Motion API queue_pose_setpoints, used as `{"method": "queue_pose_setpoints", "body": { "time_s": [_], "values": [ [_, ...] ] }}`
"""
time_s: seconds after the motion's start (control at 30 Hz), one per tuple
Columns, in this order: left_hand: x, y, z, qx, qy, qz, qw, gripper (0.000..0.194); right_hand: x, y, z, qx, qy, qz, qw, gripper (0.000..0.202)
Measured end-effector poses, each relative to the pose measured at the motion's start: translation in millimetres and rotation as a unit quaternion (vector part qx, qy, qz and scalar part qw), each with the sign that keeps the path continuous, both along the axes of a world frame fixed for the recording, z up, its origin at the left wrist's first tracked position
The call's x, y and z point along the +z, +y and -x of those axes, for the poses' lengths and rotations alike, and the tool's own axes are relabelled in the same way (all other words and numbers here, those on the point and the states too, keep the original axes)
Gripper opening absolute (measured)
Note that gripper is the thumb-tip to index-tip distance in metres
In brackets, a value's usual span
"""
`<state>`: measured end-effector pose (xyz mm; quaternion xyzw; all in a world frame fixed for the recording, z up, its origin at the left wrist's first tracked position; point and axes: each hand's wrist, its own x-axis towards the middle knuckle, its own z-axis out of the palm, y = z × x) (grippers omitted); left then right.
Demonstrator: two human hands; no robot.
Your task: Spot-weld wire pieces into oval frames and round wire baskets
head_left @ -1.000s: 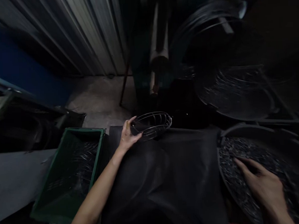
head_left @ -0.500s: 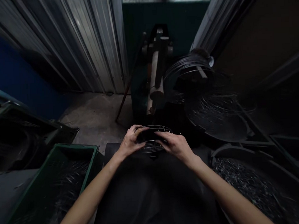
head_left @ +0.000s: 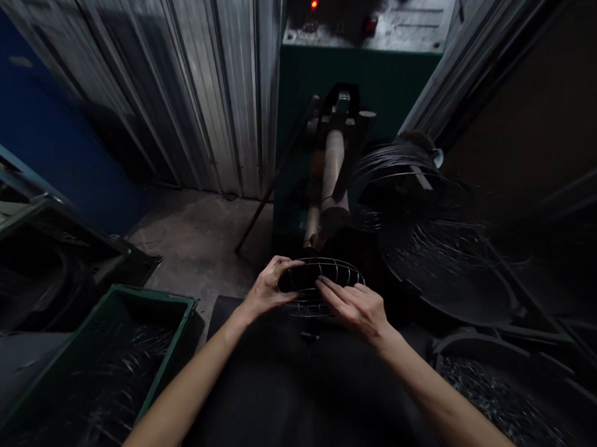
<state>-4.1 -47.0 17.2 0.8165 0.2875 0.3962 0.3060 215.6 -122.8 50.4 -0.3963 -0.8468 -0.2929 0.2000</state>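
Note:
A round wire frame point(head_left: 335, 269) of thin metal rings and crosswires is held up over a dark surface near the middle of the view. My left hand point(head_left: 274, 286) grips its left side, thumb below and fingers above. On the right side, my right hand point(head_left: 355, 304) rests against the frame with its fingers pointing inward; its fingertips lie at the crosswires, and the lower fingers are partly hidden. Beyond the frame stands a dark green machine point(head_left: 371, 79) with metal cylinders point(head_left: 333, 165) pointing toward me.
At the lower left is a green crate point(head_left: 193, 308) holding wire pieces. A dark round tub point(head_left: 485, 340) of small metal pieces stands at the lower right. Coiled wire point(head_left: 395, 158) hangs right of the machine. Corrugated metal sheeting point(head_left: 211, 88) rises behind.
The camera view has tilted up, bringing a red light and the machine's panel into sight. The wire frame shows more of its right side, and my right hand has shifted along it.

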Motion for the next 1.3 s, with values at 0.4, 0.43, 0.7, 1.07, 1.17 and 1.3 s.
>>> {"method": "queue_pose_setpoints", "body": {
  "time_s": [0.4, 0.43, 0.7, 1.07, 1.17, 1.3],
  "values": [
    [-12.1, 13, -6, 0.017, -0.029, -0.030, 0.999, 0.058, -6.6, 12, 1, -0.008, 0.002, -0.043, 0.999, 0.038],
    [-12.4, 15, -6, 0.018, -0.031, -0.032, 0.999, 0.058, -7.4, 14, 1, -0.007, 0.003, -0.043, 0.999, 0.038],
    [-11.7, 30, -8, 0.036, -0.015, -0.045, 0.998, 0.058, -9.5, 30, 3, -0.028, -0.010, -0.059, 0.998, 0.033],
    [-12.0, 35, 0, 0.012, 0.011, -0.064, 0.998, 0.060, -13.4, 34, 10, -0.059, 0.015, 0.013, 0.998, 0.038],
    [-15.5, 34, 3, 0.050, 0.024, -0.046, 0.997, 0.073, -3.1, 11, 5, -0.081, 0.061, 0.048, 0.994, 0.037],
    [-25.6, 33, 2, 0.081, -0.005, -0.033, 0.996, 0.072, -11.4, -70, -50, -0.265, 0.244, 0.101, 0.927, 0.033]
  ]
}}
